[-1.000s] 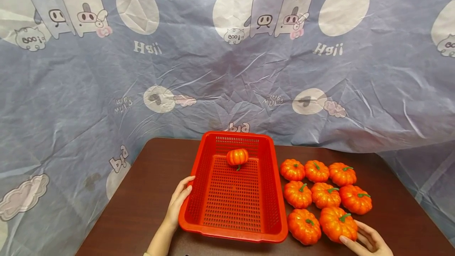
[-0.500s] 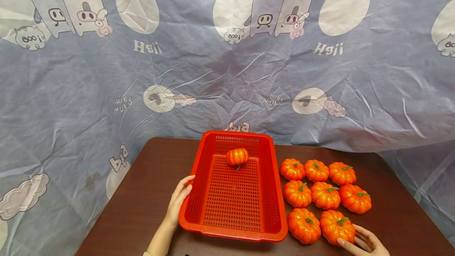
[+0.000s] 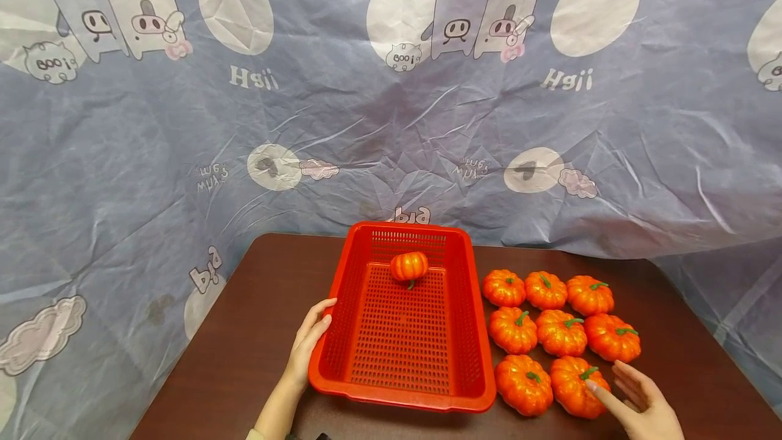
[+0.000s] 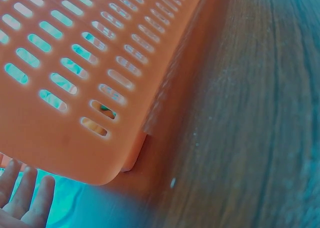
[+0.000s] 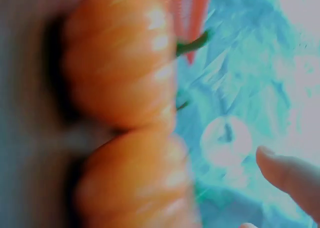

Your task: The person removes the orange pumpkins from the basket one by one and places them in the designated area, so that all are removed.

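A red perforated plastic basket (image 3: 400, 396) sits mid-table in the head view, with one small orange pumpkin (image 3: 409, 266) tipped on its side at the far end. My left hand (image 3: 303, 348) rests at the basket's left rim, its fingertips at the edge; in the left wrist view, straight fingers (image 4: 41, 200) show beside the rim. My right hand (image 3: 641, 402) is spread with nothing in it, close beside the nearest right pumpkin (image 3: 577, 389), thumb overlapping it in the head view. Two blurred pumpkins (image 5: 122, 62) fill much of the right wrist view, a finger (image 5: 290, 175) apart from them.
Several more orange pumpkins (image 3: 560, 333) with green stems stand in rows just right of the basket. The dark brown wooden table (image 3: 244, 311) extends to the left. A grey-blue printed sheet (image 3: 366, 107) hangs behind it.
My right hand has come away from the front right pumpkin, rising slightly with its fingers spreading. The pumpkin has shifted slightly left. My left hand and the basket stay put.
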`<state>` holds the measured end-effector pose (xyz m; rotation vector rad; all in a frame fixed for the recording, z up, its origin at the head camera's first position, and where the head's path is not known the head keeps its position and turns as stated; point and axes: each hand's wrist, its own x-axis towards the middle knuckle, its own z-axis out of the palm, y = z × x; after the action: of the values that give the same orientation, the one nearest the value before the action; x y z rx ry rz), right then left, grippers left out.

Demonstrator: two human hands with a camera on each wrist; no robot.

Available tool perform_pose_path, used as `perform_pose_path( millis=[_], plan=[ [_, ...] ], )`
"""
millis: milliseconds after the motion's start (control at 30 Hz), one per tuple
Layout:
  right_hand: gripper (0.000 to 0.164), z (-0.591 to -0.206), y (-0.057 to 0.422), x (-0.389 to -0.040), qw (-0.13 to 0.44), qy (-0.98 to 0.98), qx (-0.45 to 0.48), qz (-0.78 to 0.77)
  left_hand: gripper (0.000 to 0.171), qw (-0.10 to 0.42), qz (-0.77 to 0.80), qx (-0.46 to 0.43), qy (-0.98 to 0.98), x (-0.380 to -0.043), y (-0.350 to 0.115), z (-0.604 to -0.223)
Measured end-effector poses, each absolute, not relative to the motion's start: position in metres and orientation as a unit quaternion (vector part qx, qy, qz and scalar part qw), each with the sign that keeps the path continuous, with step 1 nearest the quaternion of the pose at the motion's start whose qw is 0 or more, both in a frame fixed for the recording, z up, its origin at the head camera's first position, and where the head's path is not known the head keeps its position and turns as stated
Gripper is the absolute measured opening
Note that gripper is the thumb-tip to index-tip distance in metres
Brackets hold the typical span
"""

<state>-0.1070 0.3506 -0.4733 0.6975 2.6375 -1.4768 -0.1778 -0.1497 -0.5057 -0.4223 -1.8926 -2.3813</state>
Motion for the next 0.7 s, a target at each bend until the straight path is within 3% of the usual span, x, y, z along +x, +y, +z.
perform_pose_path(
  millis=[333, 700],
  plan=[
    [0.068, -0.406, 0.311, -0.13, -0.077, 0.871, 0.095, -0.476, 0.038, 0.035, -0.773, -0.135, -0.618, -0.178, -0.15, -0.506],
    [0.056, -0.348, 0.252, -0.168, -0.109, 0.849, -0.048, -0.514, 0.037, 0.036, -0.774, -0.139, -0.617, -0.179, -0.15, -0.507]
  ],
)
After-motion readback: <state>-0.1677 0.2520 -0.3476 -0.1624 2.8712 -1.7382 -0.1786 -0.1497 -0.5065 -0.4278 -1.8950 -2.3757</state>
